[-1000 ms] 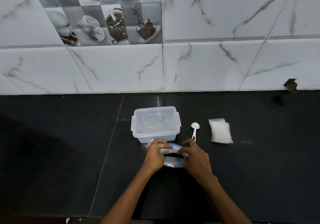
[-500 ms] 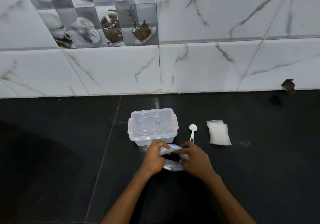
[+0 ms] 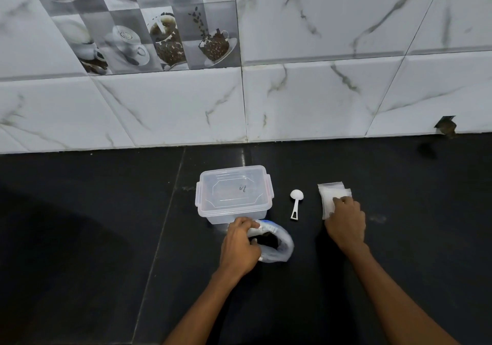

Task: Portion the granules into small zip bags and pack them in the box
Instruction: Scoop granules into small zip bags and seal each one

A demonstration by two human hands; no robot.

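A clear plastic box [image 3: 234, 194] with its lid clipped on stands on the black counter. Just in front of it sits an open plastic pouch [image 3: 277, 240] with dark granules showing in its mouth; my left hand [image 3: 239, 246] grips its left rim. A small white scoop [image 3: 295, 203] lies to the right of the box. Further right lies a stack of small clear zip bags [image 3: 328, 196], and my right hand [image 3: 347, 220] rests on its near corner with fingertips touching the top bag.
The black counter [image 3: 93, 238] runs back to a white marble-tiled wall [image 3: 319, 99]. A chipped hole [image 3: 446, 126] shows at the wall's foot on the far right.
My right hand has let go of the pouch and moved right onto the zip bags. The pouch mouth now stands open, held by my left hand alone.
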